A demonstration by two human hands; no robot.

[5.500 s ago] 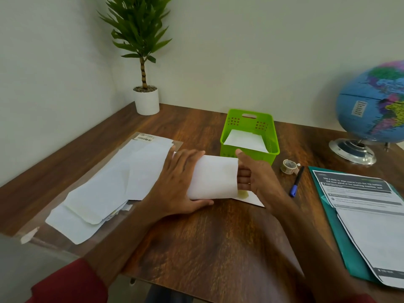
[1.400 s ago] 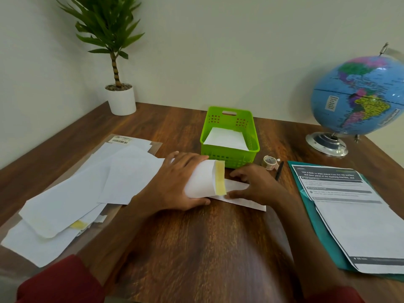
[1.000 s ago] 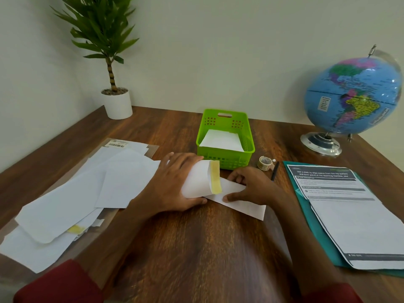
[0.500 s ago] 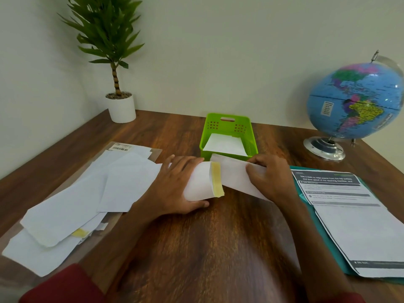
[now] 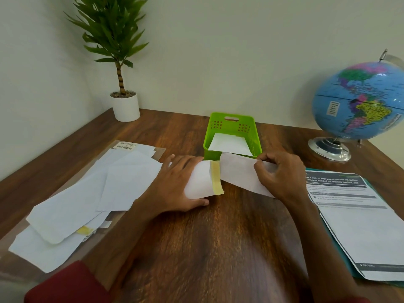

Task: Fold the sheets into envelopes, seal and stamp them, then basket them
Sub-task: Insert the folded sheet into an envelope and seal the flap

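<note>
- Head view, the thing in hand: a white paper envelope with a yellow adhesive strip along its open flap (image 5: 202, 181) is lying on the brown wood-grain desk (image 5: 218, 248) just in front of the bright green perforated plastic basket (image 5: 253, 136); a white folded paper sheet (image 5: 240, 174) is sticking out of its mouth toward the right.
- Head view, grips: the left hand (image 5: 175, 184) is lying spread over the envelope, thumb along the near edge, pressing it down; the right hand (image 5: 282, 173) is pinching the sheet's outer end between curled fingers and thumb.
- Head view, handling, as judged: both papers are looking very light, thin and limp, bowing where unsupported; they are likely creasing or tearing under a hard pull. The envelope is best held flat by the body, clear of the tacky strip; the sheet is best taken by its free end.
- Head view, counts: one basket, with one white paper (image 5: 229, 144) showing inside; one envelope and one sheet in hand; a loose overlapping pile of white envelopes and sheets (image 5: 91, 193) on the left, too overlapped to number.
- Head view, remainder: one potted green plant in a white pot (image 5: 125, 107), one blue globe on a metal stand (image 5: 358, 101), one printed instruction page (image 5: 358, 219) on a teal folder (image 5: 328, 231).
</note>
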